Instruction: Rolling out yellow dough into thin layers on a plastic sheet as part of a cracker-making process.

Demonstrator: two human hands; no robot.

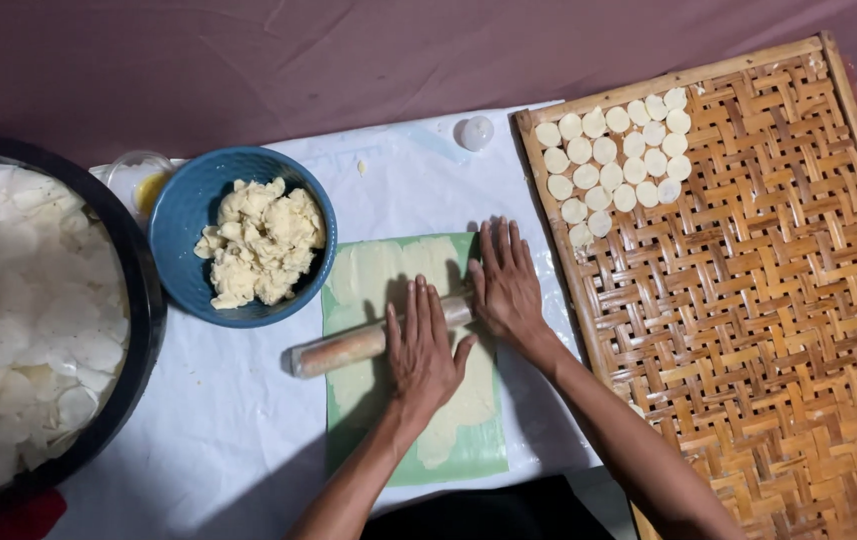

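While flat, fingers (419, 320) on rolling pin (349, 347)

packages: none in view | labels: none | signs: none | screens: none

Under my hands the mat (479, 455) is pale green, and the dough sheet (389, 268) spread on it is creamy yellow-white. My rolling pin (349, 347) is tan with a pinkish tinge. To the left, the bowl (181, 215) is deep blue, holding cream-coloured dough lumps (261, 240). The far-left basin (139, 300) is black, filled with white discs (19, 310). On the right, the tray (749, 330) shows a golden-brown basket weave, with pale cream rounds (617, 160) at its far corner. The table cover (219, 420) is white.
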